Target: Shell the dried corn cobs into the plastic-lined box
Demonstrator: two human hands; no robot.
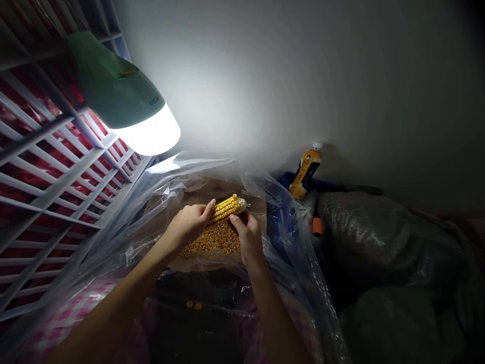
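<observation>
An ear of corn [226,208] with yellow kernels is held between my two hands, its pale bare end pointing right. My left hand [190,221] is closed round its left end, thumb along the top. With thumb and bent fingers, my right hand [247,233] grips the ear near its right end. Loose corn kernels [215,240] lie in a heap just below the ear. Under them is brown cardboard [197,262], surrounded by a clear plastic sheet [125,258].
A lit green lamp [121,91] hangs at upper left, beside a stack of slatted plastic crates [56,187]. To the right, a yellow-labelled bottle [306,172] leans near the wall [303,65]. Dark sacks [379,242] fill the right side. Two kernels [194,305] lie nearer me.
</observation>
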